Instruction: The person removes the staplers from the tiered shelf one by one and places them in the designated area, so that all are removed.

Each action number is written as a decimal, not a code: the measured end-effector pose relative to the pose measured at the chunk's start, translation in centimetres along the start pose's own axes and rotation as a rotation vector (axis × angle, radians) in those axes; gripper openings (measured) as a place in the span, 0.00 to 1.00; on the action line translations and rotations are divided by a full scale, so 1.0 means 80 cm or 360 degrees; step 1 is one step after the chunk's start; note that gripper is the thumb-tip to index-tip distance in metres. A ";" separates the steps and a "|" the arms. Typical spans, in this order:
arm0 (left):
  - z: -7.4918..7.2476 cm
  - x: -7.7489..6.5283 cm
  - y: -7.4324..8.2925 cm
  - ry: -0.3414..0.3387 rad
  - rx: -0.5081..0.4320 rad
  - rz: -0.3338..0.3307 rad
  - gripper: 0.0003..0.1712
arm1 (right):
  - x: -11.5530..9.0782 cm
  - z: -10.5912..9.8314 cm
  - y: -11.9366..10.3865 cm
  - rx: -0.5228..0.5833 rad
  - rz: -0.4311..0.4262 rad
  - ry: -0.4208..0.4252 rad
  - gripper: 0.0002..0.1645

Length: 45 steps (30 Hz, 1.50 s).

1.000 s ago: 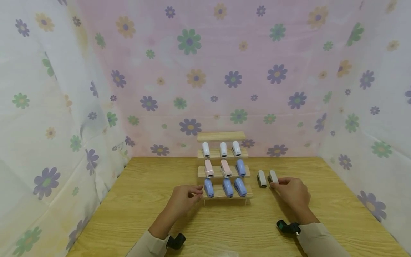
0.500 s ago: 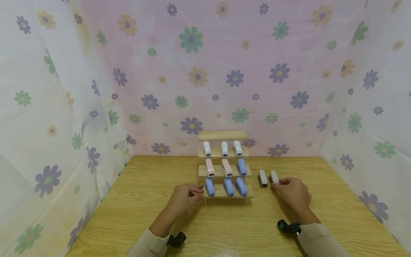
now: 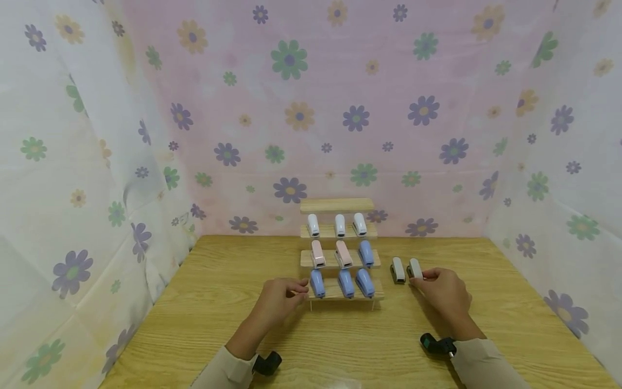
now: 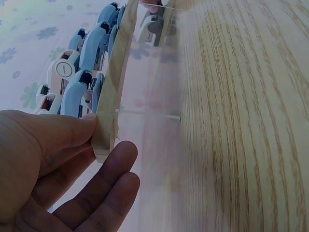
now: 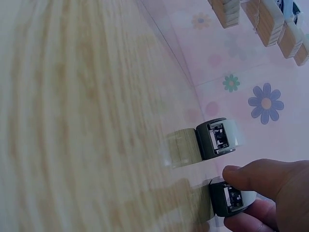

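Observation:
My left hand (image 3: 281, 300) pinches the left end of the bottom shelf of a tiered wooden display stand (image 4: 112, 96), thumb on top and fingers beneath. Beside that thumb, a blue mini stapler (image 3: 317, 283) sits on the shelf. On the table to the right of the stand, my right hand (image 3: 444, 292) holds a grey-white mini stapler (image 5: 232, 198) with a dark base between thumb and fingers. Just left of it stands a matching grey-white stapler (image 3: 397, 269), a narrow gap apart.
White staplers (image 3: 339, 226) line one upper shelf, with two pink staplers (image 3: 343, 254) and a blue stapler (image 3: 366, 253) on the shelf below. The top board (image 3: 336, 205) is bare. Flowered cloth (image 3: 320, 81) encloses the wooden table (image 3: 233, 270) at the back and sides.
The head view has shifted very slightly. Both hands keep their places and grips, and the staplers stand as before.

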<state>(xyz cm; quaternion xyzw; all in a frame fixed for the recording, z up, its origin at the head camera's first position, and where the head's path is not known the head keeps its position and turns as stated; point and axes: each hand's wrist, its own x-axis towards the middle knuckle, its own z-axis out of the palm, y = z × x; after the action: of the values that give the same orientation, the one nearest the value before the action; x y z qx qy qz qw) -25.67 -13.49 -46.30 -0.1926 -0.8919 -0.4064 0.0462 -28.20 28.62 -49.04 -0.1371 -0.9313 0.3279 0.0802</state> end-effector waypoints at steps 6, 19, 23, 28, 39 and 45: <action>0.001 -0.001 -0.002 -0.0022 0.0001 0.0005 0.07 | -0.001 0.000 0.003 -0.0019 0.0005 -0.0041 0.35; 0.001 0.000 -0.004 -0.0006 -0.0018 0.0009 0.07 | -0.006 -0.006 -0.018 0.0099 -0.0025 0.0059 0.39; 0.001 0.002 -0.004 0.0004 -0.0006 0.0018 0.06 | -0.007 -0.007 -0.025 0.0100 -0.0082 0.0102 0.33; 0.001 0.002 -0.003 0.0002 -0.0006 0.0023 0.07 | -0.008 -0.009 -0.031 0.0097 -0.0111 0.0131 0.31; 0.000 0.000 -0.001 -0.0010 0.0011 0.0003 0.09 | -0.017 -0.013 -0.054 0.0142 -0.0171 0.0156 0.34; 0.000 0.001 -0.003 -0.0017 -0.0023 0.0025 0.09 | -0.014 -0.011 -0.069 0.0198 -0.0277 0.0254 0.28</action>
<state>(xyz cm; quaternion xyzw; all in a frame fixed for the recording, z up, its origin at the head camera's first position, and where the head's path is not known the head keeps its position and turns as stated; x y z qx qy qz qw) -25.82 -13.62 -46.51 -0.2022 -0.8877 -0.4113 0.0431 -28.00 24.69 -44.94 -0.0762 -0.9081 0.3650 0.1906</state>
